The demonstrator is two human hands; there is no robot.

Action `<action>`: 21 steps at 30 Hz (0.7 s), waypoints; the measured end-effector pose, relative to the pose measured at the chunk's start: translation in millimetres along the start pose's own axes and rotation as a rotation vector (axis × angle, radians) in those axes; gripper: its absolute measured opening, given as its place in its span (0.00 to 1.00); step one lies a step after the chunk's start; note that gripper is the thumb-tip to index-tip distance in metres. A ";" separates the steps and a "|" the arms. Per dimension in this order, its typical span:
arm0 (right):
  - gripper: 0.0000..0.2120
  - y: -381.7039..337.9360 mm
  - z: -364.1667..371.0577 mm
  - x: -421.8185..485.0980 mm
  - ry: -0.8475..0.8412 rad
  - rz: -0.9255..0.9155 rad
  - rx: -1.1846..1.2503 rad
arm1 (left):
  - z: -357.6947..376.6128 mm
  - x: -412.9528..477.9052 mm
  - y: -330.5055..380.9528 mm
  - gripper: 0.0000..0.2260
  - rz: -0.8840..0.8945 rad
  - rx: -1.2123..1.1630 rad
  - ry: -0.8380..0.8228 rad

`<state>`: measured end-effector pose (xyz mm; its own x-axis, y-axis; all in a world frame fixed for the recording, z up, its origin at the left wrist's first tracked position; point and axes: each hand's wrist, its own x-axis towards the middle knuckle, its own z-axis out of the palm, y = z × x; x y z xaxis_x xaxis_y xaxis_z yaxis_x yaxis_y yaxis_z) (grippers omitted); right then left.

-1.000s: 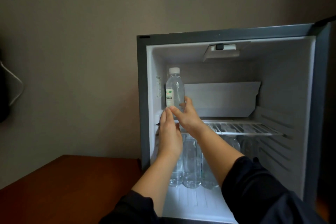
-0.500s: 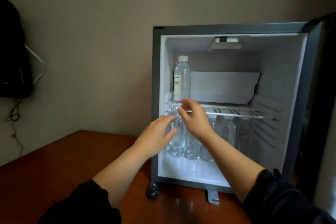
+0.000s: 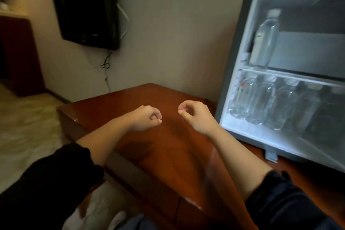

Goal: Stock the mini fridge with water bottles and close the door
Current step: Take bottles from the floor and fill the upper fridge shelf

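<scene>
Head view: left hand (image 3: 146,118) and right hand (image 3: 195,116) hover curled, holding nothing, over the wooden desk (image 3: 168,158) beside the open mini fridge (image 3: 232,61).

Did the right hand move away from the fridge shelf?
Yes. The right hand has come back out of the fridge, leftward: it was at the front edge of the shelf, and now hangs left of the fridge, over the wooden table.

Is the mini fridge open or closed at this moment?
Open. The inside of the mini fridge shows plainly: one bottle upright on the upper shelf, more bottles below. The door itself is out of view.
</scene>
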<state>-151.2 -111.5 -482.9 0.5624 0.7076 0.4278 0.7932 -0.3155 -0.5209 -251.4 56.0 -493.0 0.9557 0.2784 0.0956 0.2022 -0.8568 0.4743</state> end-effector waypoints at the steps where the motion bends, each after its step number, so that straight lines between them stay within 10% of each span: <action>1: 0.04 -8.5 14.9 -1.2 -0.034 -0.013 0.023 | -0.9 -11.0 -12.8 0.10 -0.025 0.016 0.007; 21: 0.01 -153.0 313.7 -53.4 -0.691 -0.109 0.272 | 34.7 -249.3 -257.3 0.10 -0.608 0.065 0.092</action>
<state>-375.9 97.3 -657.8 0.1380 0.9901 -0.0274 0.7000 -0.1170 -0.7044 -534.3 192.0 -669.2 0.6433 0.7592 -0.0983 0.7204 -0.5569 0.4134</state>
